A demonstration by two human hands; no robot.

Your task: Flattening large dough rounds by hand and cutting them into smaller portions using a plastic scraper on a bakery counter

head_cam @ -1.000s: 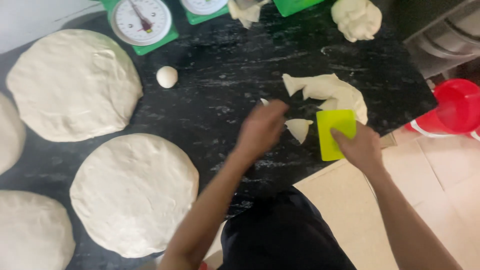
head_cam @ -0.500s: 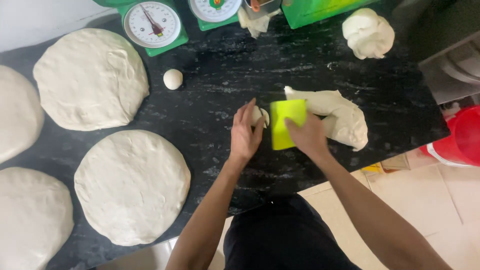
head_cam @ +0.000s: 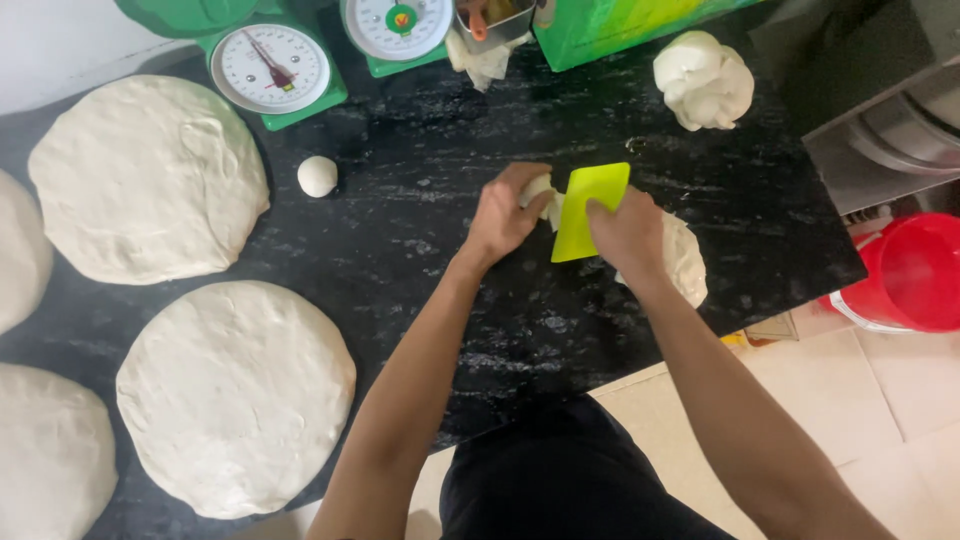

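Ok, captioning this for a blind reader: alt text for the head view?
Right hand presses a yellow-green scraper into a dough lump on a black counter; left hand grips a small dough piece. Flattened dough rounds lie left.

A lot is covered up here. The right hand (head_cam: 628, 232) sits on top of the dough lump (head_cam: 685, 262), so only its right end shows, and the scraper (head_cam: 591, 210) hides where it meets the dough. The left hand (head_cam: 503, 213) covers nearly all of a small dough piece (head_cam: 541, 187); can't tell its shape or size. Flat dough rounds (head_cam: 22, 250) on the left are cut by the frame edge, same for the bottom-left one (head_cam: 50, 455). The second scale (head_cam: 398, 26) loses its top to the edge, and dial markings are too small to read. The red bucket (head_cam: 915, 272) is chopped off at right. The metal tin (head_cam: 492, 20) contents are unclear.
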